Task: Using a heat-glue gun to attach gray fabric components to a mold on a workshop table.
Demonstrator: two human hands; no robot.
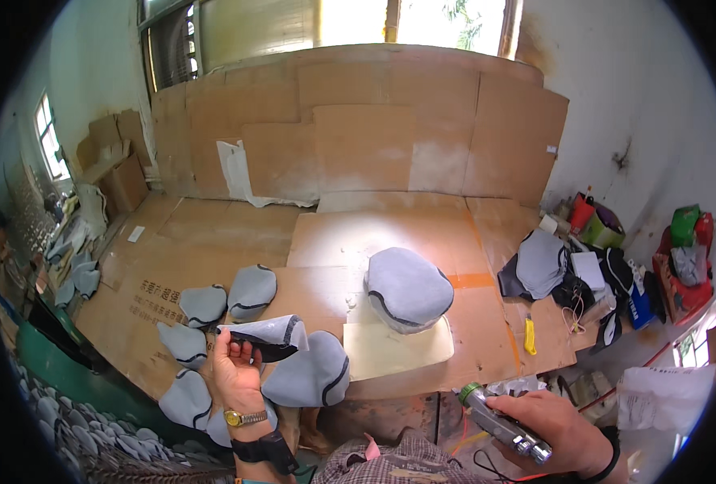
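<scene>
My left hand (239, 369) is closed on a folded grey fabric piece (271, 332) with black edging, held over the left half of the table. Around that hand lie several similar domed grey pieces (251, 292), including a larger one (314, 369) just to its right. In my right hand (553, 426), low at the right, is a silver metal tool (499, 421) that looks like a spray gun, with a green ring at its front end. A rounded grey fabric shape (409, 289) with black trim rests on a pale yellow sheet (398, 352) at mid-table.
Cardboard (253, 238) covers the table, and cardboard panels (358, 145) stand along its back. To the right are a yellow cutter knife (530, 335), a grey fabric stack (541, 262) and assorted clutter. Many grey oval pieces (84, 431) are heaped at lower left beside a green surface (60, 355).
</scene>
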